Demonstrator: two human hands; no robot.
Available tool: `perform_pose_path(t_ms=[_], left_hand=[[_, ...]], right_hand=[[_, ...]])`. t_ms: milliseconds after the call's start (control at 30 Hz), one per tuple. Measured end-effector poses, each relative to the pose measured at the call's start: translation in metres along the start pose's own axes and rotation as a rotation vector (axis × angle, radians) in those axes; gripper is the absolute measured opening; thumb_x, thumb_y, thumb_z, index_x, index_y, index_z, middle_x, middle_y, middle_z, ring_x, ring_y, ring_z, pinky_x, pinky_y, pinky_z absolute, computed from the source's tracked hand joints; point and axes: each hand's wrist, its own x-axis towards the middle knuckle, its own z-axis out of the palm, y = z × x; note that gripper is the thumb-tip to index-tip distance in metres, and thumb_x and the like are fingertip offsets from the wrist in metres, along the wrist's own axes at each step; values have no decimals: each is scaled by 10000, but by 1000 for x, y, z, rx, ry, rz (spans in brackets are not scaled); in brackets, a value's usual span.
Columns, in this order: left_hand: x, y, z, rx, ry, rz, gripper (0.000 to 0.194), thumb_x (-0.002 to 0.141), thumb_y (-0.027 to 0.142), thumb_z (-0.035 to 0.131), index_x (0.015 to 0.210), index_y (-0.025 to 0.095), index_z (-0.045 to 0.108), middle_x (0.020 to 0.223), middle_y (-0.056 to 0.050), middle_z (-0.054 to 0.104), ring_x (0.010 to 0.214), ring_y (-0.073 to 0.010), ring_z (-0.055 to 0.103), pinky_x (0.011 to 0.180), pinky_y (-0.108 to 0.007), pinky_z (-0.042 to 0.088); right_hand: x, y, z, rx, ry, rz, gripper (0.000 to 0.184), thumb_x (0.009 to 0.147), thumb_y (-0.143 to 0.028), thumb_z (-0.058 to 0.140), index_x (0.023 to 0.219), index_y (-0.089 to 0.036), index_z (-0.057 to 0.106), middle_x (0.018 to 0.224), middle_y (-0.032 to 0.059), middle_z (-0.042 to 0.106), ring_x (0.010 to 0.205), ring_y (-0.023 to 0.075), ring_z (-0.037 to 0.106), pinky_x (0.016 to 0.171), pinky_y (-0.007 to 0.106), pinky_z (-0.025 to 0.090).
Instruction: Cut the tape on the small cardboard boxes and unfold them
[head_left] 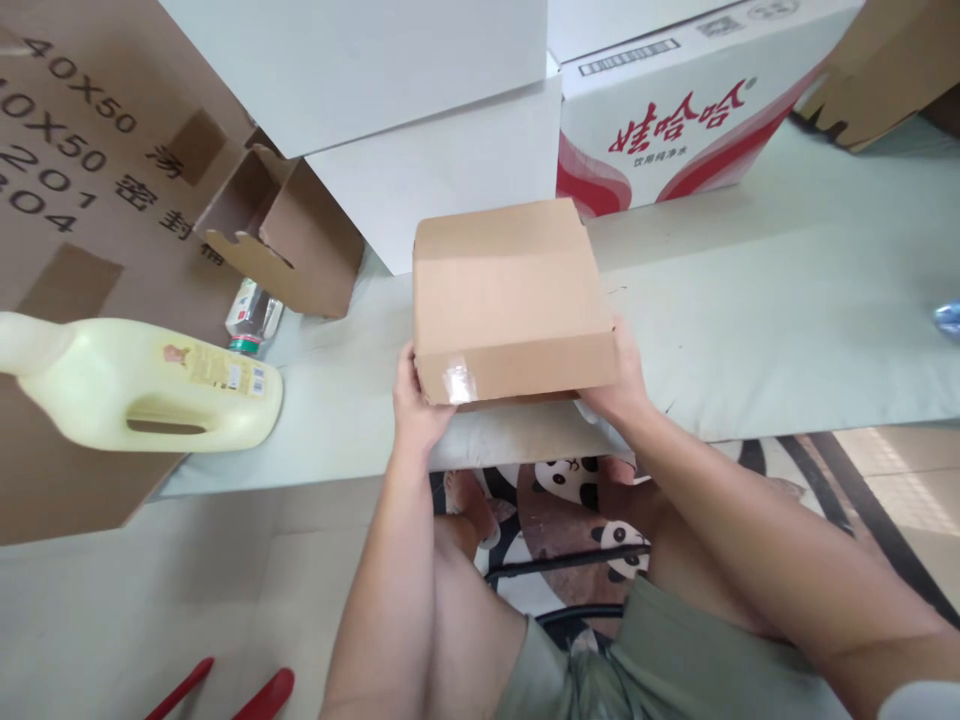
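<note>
Between my two hands is a flat brown cardboard box (510, 275), closed on top, with a piece of clear tape near the left end of its front side. My left hand (420, 400) grips the front left corner, fingers wrapped along the side and underneath. At the front right corner, my right hand (621, 375) holds the box, its fingers partly hidden below and behind it. The box is over the front part of a surface covered in pale green cloth (750, 330); whether it touches the cloth cannot be seen.
White cartons (450, 160) and a white carton with red lettering (675, 140) stand behind. Left are an open brown box (300, 235), a clear bottle (255, 315), a large pale yellow jug (150, 385) and a big printed carton (67, 130). A panda-patterned mat (555, 520) lies below.
</note>
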Motion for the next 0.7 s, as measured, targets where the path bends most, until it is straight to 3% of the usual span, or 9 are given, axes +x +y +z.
perform_pose_path(t_ms=[133, 333, 533, 600, 700], left_hand=[[0, 7, -3, -23, 27, -43, 638, 597, 419, 831, 1140, 160, 620, 1108, -134, 703, 1069, -273, 675, 958, -391, 537], [1, 7, 2, -213, 356, -124, 462, 752, 465, 701, 1114, 184, 637, 1125, -102, 686, 1186, -249, 623, 1017, -357, 486], [9, 12, 7, -471, 647, -334, 306, 792, 394, 571, 1015, 191, 627, 1033, -65, 686, 1016, -216, 661, 783, -295, 543], [13, 14, 5, -593, 628, -430, 280, 784, 408, 558, 943, 191, 636, 958, -55, 694, 953, -203, 666, 740, -274, 535], [16, 18, -1, -784, 496, -560, 283, 793, 433, 548, 907, 196, 654, 938, -59, 706, 928, -210, 671, 740, -287, 541]], right_hand=[[4, -4, -9, 128, 34, -52, 673, 803, -389, 686, 1415, -261, 436, 1351, 130, 623, 1202, 313, 627, 964, 484, 553], [-2, 0, -8, 148, -58, -186, 483, 937, -299, 511, 1418, -266, 528, 1377, 89, 634, 1259, 276, 614, 1045, 472, 531], [-8, -6, 3, 82, -175, -290, 471, 963, -187, 400, 1390, -260, 586, 1462, 68, 563, 1351, 226, 538, 1149, 439, 445], [-8, -9, 5, 25, -285, -269, 444, 969, -232, 410, 1362, -223, 615, 1482, 91, 539, 1398, 254, 482, 1166, 473, 415], [-7, -12, 7, -111, -522, -239, 468, 968, -323, 440, 1400, -206, 579, 1518, 94, 493, 1469, 321, 361, 1185, 581, 335]])
